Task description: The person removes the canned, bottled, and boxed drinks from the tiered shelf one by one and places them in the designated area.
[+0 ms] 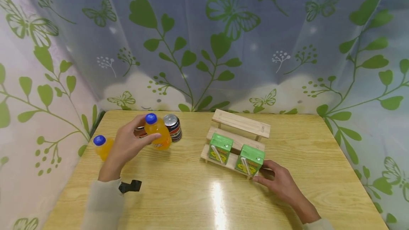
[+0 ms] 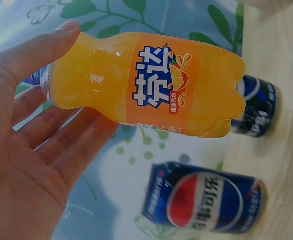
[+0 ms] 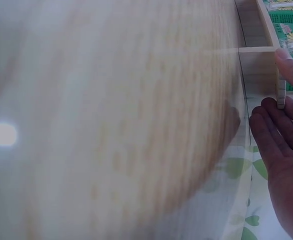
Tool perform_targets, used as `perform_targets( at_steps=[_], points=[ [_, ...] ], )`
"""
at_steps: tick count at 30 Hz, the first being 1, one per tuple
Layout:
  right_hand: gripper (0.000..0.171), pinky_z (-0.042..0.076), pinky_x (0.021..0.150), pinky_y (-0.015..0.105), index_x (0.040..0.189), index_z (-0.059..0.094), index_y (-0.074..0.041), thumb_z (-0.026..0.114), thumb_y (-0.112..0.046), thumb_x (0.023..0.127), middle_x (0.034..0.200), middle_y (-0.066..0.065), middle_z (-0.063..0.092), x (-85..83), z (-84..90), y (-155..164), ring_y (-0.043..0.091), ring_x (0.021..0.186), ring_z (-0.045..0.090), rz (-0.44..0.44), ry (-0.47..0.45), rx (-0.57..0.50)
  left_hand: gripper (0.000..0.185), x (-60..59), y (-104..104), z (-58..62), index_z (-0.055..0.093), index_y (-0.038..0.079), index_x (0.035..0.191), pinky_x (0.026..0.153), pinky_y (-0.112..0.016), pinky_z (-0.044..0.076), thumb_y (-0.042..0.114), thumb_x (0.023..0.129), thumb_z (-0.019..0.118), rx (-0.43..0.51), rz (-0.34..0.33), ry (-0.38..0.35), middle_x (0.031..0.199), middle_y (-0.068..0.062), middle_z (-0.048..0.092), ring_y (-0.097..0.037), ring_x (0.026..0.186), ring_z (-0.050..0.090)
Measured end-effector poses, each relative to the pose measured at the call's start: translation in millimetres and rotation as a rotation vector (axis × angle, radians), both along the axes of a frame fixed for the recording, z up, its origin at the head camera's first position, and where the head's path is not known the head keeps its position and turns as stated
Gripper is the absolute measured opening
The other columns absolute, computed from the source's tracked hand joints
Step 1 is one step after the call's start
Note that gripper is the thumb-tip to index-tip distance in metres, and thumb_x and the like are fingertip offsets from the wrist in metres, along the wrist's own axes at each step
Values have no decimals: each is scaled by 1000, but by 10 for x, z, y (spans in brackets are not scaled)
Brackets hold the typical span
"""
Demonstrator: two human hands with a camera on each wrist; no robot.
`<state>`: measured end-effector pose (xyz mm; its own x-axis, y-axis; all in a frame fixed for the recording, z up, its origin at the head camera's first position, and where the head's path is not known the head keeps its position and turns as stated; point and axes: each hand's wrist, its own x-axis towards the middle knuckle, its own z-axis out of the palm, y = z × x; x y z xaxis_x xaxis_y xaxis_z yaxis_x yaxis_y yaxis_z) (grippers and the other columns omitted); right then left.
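table (image 3: 111, 125) blurred, maybe glare, 2nd can (image 1: 140, 132) hidden

Brightness: bright, even light from overhead
Glare: a white streak on the glossy table (image 1: 217, 201) at lower centre of the head view; a blown-out spot at left in the right wrist view
Shadows: soft and short
Blur: right wrist view is smeared over its whole left side
Distortion: the curtain (image 1: 204, 38) bows at the head view's edges
Focus: left wrist view sharp on the orange bottle (image 2: 146, 85)
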<state>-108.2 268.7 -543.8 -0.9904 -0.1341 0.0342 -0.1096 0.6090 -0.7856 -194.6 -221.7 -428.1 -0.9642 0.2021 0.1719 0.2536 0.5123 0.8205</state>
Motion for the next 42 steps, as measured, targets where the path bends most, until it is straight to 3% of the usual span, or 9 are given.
perform_targets(
  at_steps=[2, 7, 9, 18, 28, 42],
  points=[
    [55, 63, 102, 46, 134, 69, 2, 91, -22, 90, 129, 17, 74, -1, 3, 1, 41, 124, 72, 3, 0, -5, 63, 15, -37, -37, 60, 16, 153, 99, -21, 61, 34, 98, 85, -39, 22, 7, 134, -13, 73, -33, 122, 72],
    [54, 63, 102, 45, 134, 69, 1, 91, -23, 91, 129, 15, 74, -2, 9, 0, 41, 124, 72, 6, -2, -14, 61, 49, -120, -130, 61, 16, 153, 110, -41, 60, 33, 99, 84, -53, 48, 0, 131, -11, 73, -30, 123, 67],
    [54, 63, 102, 45, 134, 69, 1, 91, -23, 91, 129, 15, 74, -1, 11, -1, 41, 123, 72, 4, -3, -13, 63, 63, -153, -164, 60, 17, 154, 113, -56, 56, 33, 99, 84, -38, 53, -15, 133, -12, 72, -31, 126, 66],
    [54, 63, 102, 46, 134, 69, 1, 91, -22, 91, 130, 16, 74, 3, 0, 2, 41, 124, 72, 7, -5, -11, 71, 134, -264, -309, 54, 8, 158, 114, -55, 54, 34, 99, 84, -39, 99, -66, 151, -21, 64, -41, 140, 60],
    [54, 63, 102, 46, 134, 69, 1, 91, -22, 91, 130, 16, 74, 1, -11, 9, 41, 124, 72, 3, -8, -10, 74, 183, -319, -428, 51, 4, 159, 116, -57, 51, 38, 100, 82, -53, 137, -113, 155, -24, 59, -45, 144, 55],
    [55, 63, 101, 47, 135, 69, 2, 91, -22, 90, 130, 19, 74, -10, -15, -3, 42, 124, 72, -9, -10, 1, 75, 178, -411, -592, 50, 6, 160, 116, -57, 50, 41, 101, 81, -56, 158, -113, 155, -23, 59, -45, 145, 54]
  ],
)
